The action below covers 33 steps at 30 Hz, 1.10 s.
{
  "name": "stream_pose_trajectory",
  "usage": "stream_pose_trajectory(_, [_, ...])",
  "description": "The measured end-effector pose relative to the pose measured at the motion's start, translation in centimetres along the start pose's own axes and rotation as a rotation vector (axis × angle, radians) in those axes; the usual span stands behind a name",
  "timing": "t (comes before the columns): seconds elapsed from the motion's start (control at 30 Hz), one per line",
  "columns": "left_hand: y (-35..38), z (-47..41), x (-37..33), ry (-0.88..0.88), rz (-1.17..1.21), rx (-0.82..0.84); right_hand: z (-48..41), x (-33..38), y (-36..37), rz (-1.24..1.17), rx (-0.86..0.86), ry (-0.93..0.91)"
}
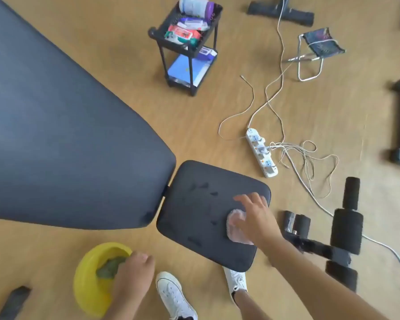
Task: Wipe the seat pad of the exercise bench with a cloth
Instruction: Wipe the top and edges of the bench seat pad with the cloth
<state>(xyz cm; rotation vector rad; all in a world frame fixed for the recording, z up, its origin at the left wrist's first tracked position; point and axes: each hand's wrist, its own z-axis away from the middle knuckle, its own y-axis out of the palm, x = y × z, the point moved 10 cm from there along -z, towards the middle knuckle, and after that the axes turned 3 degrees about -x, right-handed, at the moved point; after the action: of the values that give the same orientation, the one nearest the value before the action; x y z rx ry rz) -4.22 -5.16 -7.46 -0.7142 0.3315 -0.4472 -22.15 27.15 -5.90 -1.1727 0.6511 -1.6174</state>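
The dark seat pad (201, 211) of the exercise bench lies in the middle, with several small dark spots on it. My right hand (256, 218) rests on its right part, fingers spread, its palm and thumb on a crumpled clear plastic piece (234, 229). On the floor at lower left a yellow bowl (88, 285) holds a green cloth (109, 267). Reaching into the bowl, my left hand (132, 276) grips the cloth.
The long back pad (56, 135) fills the left. Black foam rollers (345, 229) of the bench stand to the right. A white power strip (261, 152) with loose cables lies beyond the seat. A black rack (187, 40) of supplies and a folding stool (319, 47) stand farther off.
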Motion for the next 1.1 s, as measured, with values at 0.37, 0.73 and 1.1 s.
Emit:
stream_pose_trajectory(0.37, [7.5, -8.9, -2.0, 0.037, 0.414, -0.029, 5.6, -9.9, 7.3, -0.402, -0.486, 0.536])
stream_pose_trajectory(0.73, [6.7, -12.0, -3.1, -0.065, 0.53, -0.023, -8.3, -4.2, 1.7, -0.44, -0.481, 0.2])
stream_pose_trajectory(1.1, [6.1, -12.6, -4.4, -0.107, 0.463, 0.091, -8.7, -2.3, 2.6, -0.287, -0.518, 0.099])
